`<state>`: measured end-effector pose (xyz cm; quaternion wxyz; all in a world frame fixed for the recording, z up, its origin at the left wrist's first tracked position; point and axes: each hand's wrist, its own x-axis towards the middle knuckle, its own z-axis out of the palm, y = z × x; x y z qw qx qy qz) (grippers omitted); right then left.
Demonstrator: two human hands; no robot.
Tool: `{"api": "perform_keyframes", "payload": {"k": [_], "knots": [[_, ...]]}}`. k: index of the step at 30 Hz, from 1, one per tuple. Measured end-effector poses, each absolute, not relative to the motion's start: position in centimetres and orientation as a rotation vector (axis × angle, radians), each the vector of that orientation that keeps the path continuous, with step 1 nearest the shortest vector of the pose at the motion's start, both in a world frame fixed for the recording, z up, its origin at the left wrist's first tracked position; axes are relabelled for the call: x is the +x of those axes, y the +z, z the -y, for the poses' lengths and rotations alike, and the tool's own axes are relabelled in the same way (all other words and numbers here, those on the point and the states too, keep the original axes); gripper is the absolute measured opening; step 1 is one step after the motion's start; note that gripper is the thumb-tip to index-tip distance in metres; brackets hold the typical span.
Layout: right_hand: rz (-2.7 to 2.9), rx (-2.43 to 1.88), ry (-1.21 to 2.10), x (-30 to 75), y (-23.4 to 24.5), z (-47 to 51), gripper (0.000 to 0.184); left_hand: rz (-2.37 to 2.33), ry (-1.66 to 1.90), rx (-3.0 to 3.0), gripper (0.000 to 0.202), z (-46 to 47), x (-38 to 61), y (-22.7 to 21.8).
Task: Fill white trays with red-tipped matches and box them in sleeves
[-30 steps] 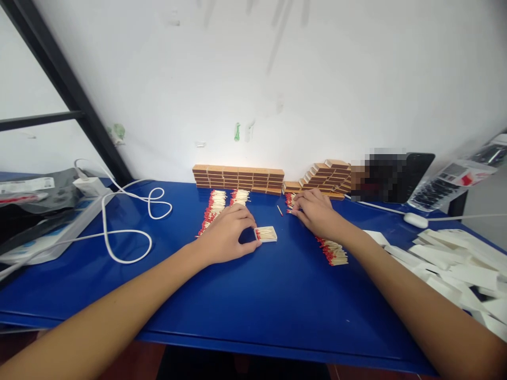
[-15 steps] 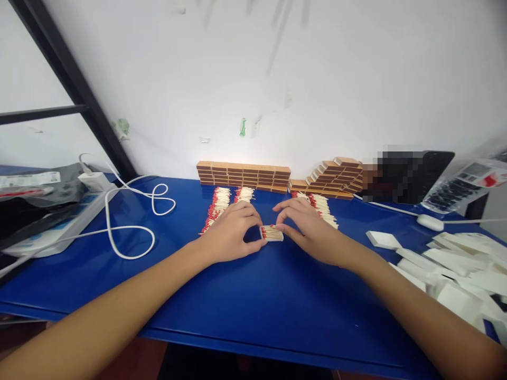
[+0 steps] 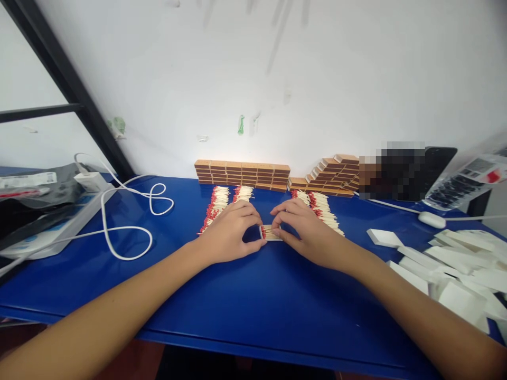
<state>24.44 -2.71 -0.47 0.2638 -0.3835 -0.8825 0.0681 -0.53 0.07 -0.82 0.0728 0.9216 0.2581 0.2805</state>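
Observation:
A small white matchbox tray [image 3: 271, 239] filled with red-tipped matches [image 3: 268, 231] lies on the blue table between my hands. The thumb and fingers of my left hand [image 3: 234, 232] grip the tray's left end. Over the tray's right part, my right hand [image 3: 303, 229] has its thumb and forefinger closed together at the matches, covering some of them. Behind my left hand are heaps of loose matches [image 3: 219, 199]; more loose matches [image 3: 322, 208] lie behind my right hand.
Brown-sided matchboxes [image 3: 242, 174] are stacked along the wall, with a stepped stack [image 3: 332, 177] to their right. White empty trays [image 3: 455, 269] pile up at the right. A dark phone [image 3: 439, 171] and plastic bottle [image 3: 467, 182] stand behind. A white cable [image 3: 148, 245] loops at left.
My right thumb and forefinger have moved left and down over the tray, closing together at the matches. My left hand keeps its place on the tray. The view has shifted slightly.

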Motion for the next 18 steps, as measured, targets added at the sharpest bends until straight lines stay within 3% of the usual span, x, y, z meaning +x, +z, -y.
{"api": "perform_keyframes", "payload": {"k": [7,11,14,18], "knots": [[2.323,-1.172,-0.055,27.0,-0.1,0.5,0.012,-0.784,0.817,2.755,0.020,0.0,-0.5,-0.8],[2.283,-1.379,-0.260,29.7,-0.4,-1.4,0.021,-0.778,0.812,2.755,0.018,0.0,-0.5,-0.8],[2.322,-1.438,-0.261,30.9,-1.1,-2.3,0.032,-0.787,0.799,2.757,0.019,0.0,-0.6,-0.7],[2.343,-1.473,-0.255,31.3,-2.0,-2.9,0.027,-0.791,0.794,2.766,0.020,-0.1,-0.7,-0.6]]}}
